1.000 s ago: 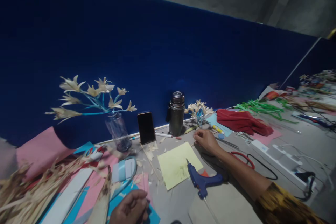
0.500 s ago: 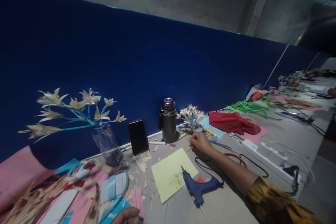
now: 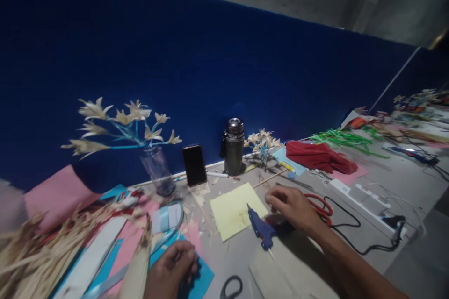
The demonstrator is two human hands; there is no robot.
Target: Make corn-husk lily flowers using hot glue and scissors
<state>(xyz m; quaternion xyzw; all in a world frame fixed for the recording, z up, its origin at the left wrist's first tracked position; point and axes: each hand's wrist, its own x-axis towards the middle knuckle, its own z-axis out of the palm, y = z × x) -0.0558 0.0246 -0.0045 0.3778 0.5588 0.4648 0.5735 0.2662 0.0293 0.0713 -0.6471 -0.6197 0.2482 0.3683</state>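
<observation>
My right hand (image 3: 289, 205) hovers over the table just behind a blue glue gun (image 3: 260, 230), with its fingers curled together. Whatever sits between those fingertips, if anything, is too small to make out. The glue gun's nozzle rests over a yellow paper sheet (image 3: 233, 210), and its handle is partly hidden under my right hand. My left hand (image 3: 173, 266) is at the lower left above blue paper (image 3: 203, 275), its fingers bent inward and their grip hidden. A black scissors handle (image 3: 232, 286) shows at the bottom edge.
A vase (image 3: 157, 173) with pale husk flowers (image 3: 129, 121), a phone (image 3: 194, 164) and a steel flask (image 3: 234, 147) stand along the blue partition. Dried husk strips (image 3: 70, 231) lie at left. Red cloth (image 3: 319, 156) and a power strip (image 3: 365, 208) with cables are on the right.
My right hand has drawn back from beside the small flower bunch to the glue gun. My left hand has come further into view. The camera has turned slightly, and the scissors handle now shows.
</observation>
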